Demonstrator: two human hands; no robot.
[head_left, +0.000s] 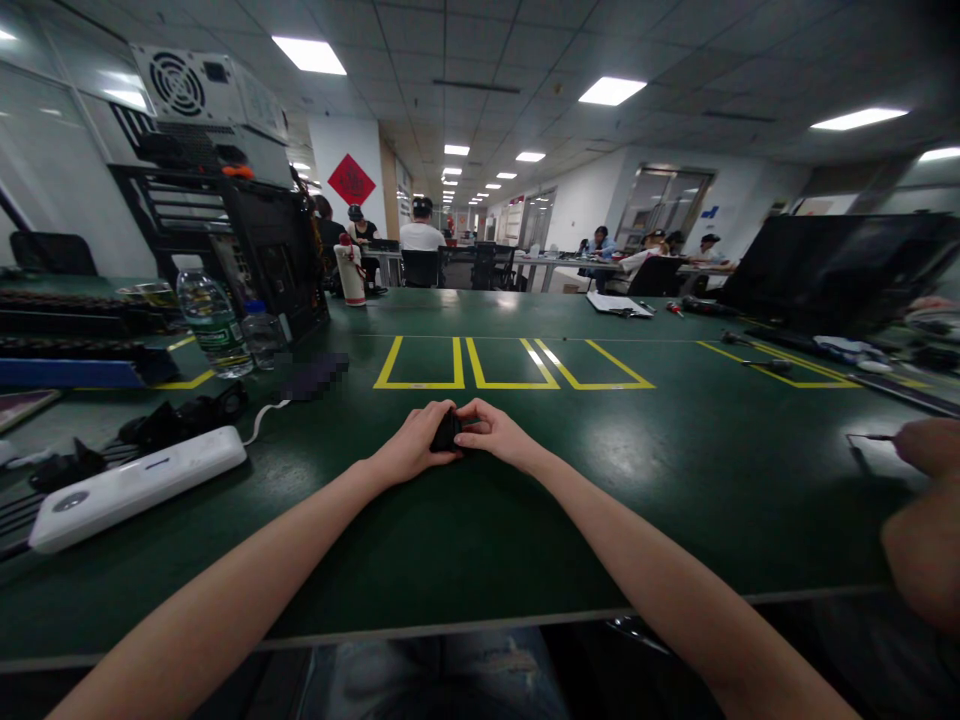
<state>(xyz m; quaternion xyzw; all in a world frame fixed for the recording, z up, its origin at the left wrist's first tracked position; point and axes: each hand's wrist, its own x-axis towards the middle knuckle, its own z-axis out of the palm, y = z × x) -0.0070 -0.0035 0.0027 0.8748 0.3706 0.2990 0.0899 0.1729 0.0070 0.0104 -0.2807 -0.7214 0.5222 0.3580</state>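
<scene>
Both my arms stretch out over a dark green table [525, 520]. My left hand [411, 446] and my right hand [491, 432] meet at the table's middle, fingers curled around a small black object [446, 432] held between them. The object is mostly hidden by my fingers and I cannot make out what it is. Just beyond my hands lie three yellow taped rectangles [510, 363] on the table top.
A white power strip [135, 487], black cables, and water bottles [214, 325] sit at the left, beside a black computer case [262, 250]. Another person's arm [926, 520] rests at the right edge by a screwdriver [870, 437]. A dark monitor [832, 265] and tools lie far right. People sit at desks behind.
</scene>
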